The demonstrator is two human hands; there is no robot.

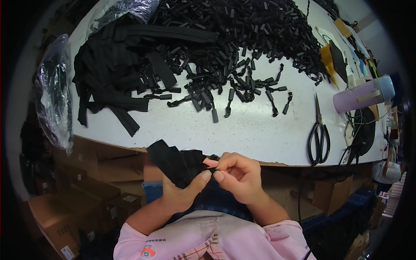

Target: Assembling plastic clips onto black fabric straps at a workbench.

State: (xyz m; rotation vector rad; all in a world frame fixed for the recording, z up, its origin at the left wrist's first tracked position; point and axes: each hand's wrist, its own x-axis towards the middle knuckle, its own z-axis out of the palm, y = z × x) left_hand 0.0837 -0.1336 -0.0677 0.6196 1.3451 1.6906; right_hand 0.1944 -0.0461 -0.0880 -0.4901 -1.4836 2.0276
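Head view: I see the bare left hand (182, 196) clamped on flat black fabric strips (178, 162), the bare right hand (243, 178) pinching their right end; they slant lengthwise, free ends pointing up-left, near the smooth white table (190, 135).

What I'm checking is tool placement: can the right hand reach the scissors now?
Probably yes: the right hand is pinching at the black fabric, but nothing visible blocks its way to the scissors.

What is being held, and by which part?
Black fabric: the left hand grips its lower side, and the right hand pinches its right end.
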